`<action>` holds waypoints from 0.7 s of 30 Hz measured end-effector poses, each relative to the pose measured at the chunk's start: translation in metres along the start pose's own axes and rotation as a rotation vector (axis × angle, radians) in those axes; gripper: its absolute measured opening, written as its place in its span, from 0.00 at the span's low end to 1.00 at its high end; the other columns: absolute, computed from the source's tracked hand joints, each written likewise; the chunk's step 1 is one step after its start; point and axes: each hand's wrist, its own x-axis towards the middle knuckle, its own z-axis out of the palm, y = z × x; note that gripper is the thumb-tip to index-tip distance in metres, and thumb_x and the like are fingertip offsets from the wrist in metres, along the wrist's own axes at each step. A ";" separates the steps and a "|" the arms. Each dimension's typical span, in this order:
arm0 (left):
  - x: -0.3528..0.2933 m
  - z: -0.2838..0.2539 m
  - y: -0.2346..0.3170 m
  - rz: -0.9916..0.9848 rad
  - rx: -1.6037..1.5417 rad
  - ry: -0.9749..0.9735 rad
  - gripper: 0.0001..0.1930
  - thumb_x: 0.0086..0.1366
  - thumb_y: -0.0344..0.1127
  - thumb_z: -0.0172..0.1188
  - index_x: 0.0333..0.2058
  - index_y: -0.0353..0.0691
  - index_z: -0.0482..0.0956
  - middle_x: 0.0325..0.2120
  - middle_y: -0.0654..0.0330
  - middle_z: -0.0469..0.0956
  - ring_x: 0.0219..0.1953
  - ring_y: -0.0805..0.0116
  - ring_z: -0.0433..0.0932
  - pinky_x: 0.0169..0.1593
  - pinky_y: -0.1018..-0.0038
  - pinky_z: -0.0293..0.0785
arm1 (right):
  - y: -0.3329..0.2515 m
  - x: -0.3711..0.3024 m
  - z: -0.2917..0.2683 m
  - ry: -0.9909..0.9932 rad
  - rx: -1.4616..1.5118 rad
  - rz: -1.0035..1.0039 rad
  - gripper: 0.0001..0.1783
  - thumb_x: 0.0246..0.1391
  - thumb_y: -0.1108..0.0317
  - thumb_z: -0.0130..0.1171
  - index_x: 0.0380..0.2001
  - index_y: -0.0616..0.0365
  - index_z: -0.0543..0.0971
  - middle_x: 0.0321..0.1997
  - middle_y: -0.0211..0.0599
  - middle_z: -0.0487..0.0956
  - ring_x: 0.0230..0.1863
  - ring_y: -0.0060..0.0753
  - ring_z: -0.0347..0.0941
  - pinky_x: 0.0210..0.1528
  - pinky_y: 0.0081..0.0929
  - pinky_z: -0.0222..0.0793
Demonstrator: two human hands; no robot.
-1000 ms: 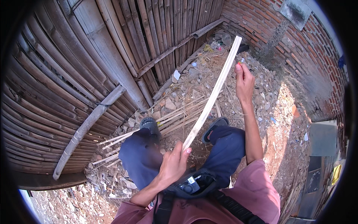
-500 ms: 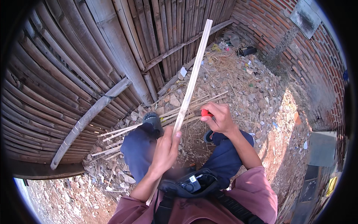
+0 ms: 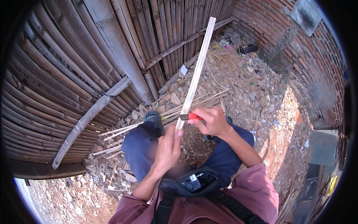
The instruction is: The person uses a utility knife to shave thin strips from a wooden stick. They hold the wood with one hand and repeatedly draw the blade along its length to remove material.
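Observation:
A long, pale bamboo strip (image 3: 197,72) rises at a slant in front of me, its far end up by the slatted wall. Near its lower part my left hand (image 3: 168,149) is wrapped round it, thumb along the strip. My right hand (image 3: 212,121) is closed on a knife (image 3: 184,117) with a red handle and a short dark blade. That blade lies across the strip just above my left hand and touches it. The strip's lower end is hidden behind my left hand and forearm.
Several thin bamboo strips (image 3: 125,130) lie on the rubble between and beside my feet. A bamboo slat wall (image 3: 63,82) stands at the left, a brick wall (image 3: 268,22) at the far right. A black bag (image 3: 171,186) hangs at my waist.
My right hand has moved left and slightly down, bringing the knife blade onto the strip. The strip's far end has shifted slightly right; my left hand keeps its hold.

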 end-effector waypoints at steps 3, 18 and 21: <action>-0.001 -0.002 0.004 -0.051 -0.003 -0.031 0.13 0.83 0.38 0.50 0.40 0.34 0.71 0.19 0.53 0.77 0.22 0.55 0.80 0.30 0.59 0.73 | 0.005 0.000 0.000 0.006 -0.012 0.027 0.14 0.59 0.56 0.73 0.33 0.55 0.83 0.25 0.34 0.81 0.23 0.42 0.80 0.24 0.36 0.71; -0.009 -0.012 -0.004 -0.097 -0.059 -0.060 0.17 0.85 0.42 0.47 0.37 0.36 0.69 0.18 0.61 0.71 0.19 0.70 0.70 0.25 0.69 0.66 | 0.060 -0.018 -0.030 0.428 0.208 0.331 0.20 0.73 0.53 0.59 0.34 0.61 0.78 0.21 0.29 0.69 0.20 0.22 0.63 0.25 0.27 0.57; -0.006 -0.015 -0.003 -0.163 -0.083 -0.089 0.18 0.84 0.45 0.48 0.38 0.35 0.70 0.18 0.55 0.75 0.20 0.57 0.77 0.28 0.60 0.71 | 0.021 -0.008 -0.024 0.149 0.059 -0.033 0.19 0.65 0.52 0.68 0.32 0.58 0.80 0.23 0.35 0.76 0.21 0.37 0.76 0.25 0.33 0.68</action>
